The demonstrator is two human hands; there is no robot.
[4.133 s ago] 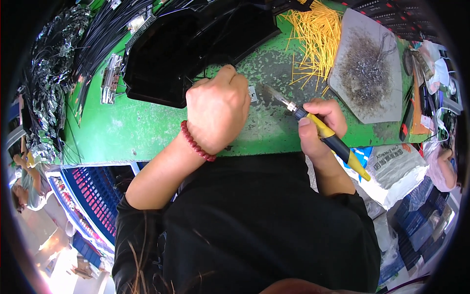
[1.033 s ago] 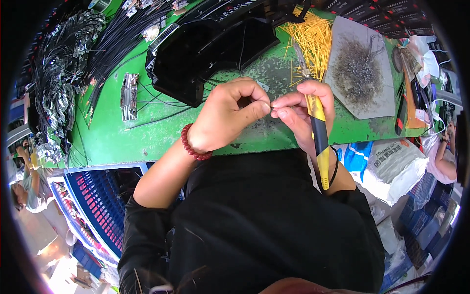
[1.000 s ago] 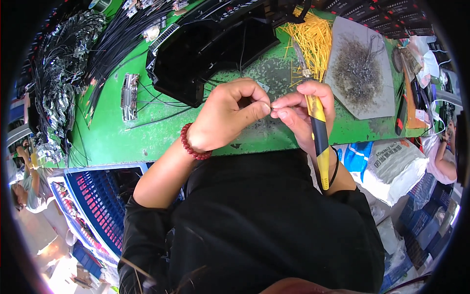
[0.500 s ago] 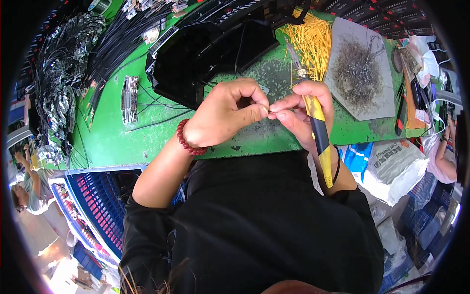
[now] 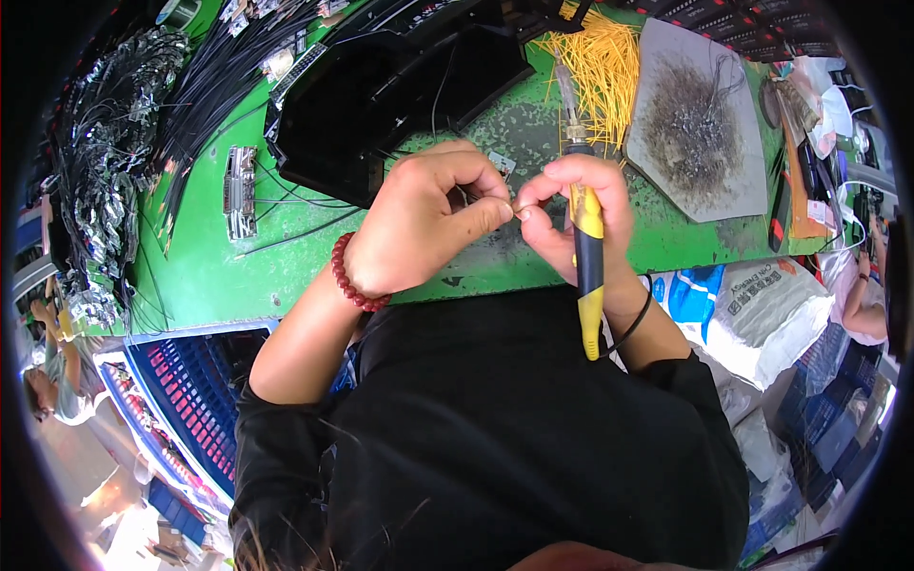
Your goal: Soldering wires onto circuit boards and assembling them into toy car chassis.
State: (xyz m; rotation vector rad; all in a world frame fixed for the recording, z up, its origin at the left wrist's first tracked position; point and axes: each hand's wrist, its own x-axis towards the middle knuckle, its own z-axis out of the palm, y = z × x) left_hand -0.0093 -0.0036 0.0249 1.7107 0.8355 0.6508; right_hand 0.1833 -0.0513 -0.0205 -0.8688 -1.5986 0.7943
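My left hand (image 5: 419,224), with a red bead bracelet (image 5: 345,271) at its wrist, is closed in a pinch on what looks like a thin wire end, mostly hidden by the fingers. Close beside it, my right hand (image 5: 600,209) holds a yellow and black soldering iron (image 5: 590,257) between fingers and palm. The iron's tip points away from me, and its cord hangs by the wrist. My right thumb and forefinger come together at the same wire end. Just beyond my hands lies a large black plastic housing (image 5: 328,114) with a thin cable inside.
A small metallic part with wires (image 5: 240,193) lies on the green table (image 5: 286,224). At the left are bundled black wires (image 5: 214,81) and a heap of shiny parts (image 5: 105,171). Yellow wires (image 5: 609,76) lie beside a grey board (image 5: 657,57) with dark residue. A blue basket (image 5: 181,400) stands below.
The soldering iron has swung more upright in my right hand, its rear end moving left. Both hands sit slightly further left in view, and the whole scene has shifted a little left as well.
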